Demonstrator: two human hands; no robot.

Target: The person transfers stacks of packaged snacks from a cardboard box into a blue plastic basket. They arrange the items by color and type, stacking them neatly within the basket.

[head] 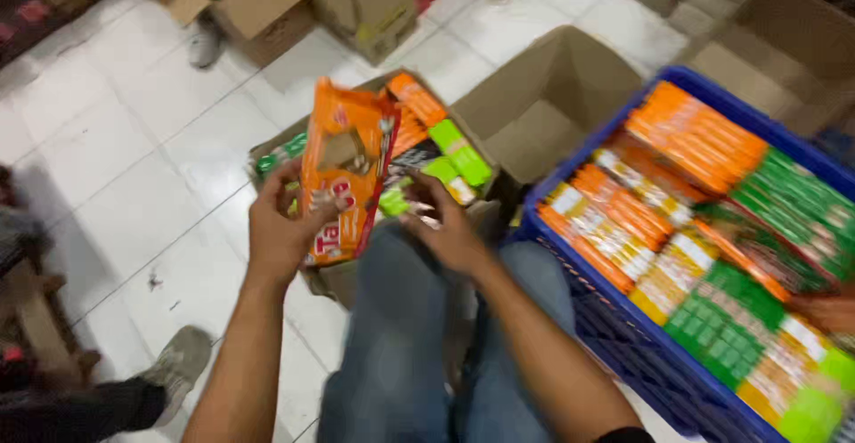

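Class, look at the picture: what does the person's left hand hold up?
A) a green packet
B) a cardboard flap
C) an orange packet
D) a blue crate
C: the left hand grips an orange packet above the open box, while the right hand reaches into the box among green and orange packs.

white tiled floor [134, 140] bears cardboard boxes [552, 96] (several open) and a blue crate [623, 336].
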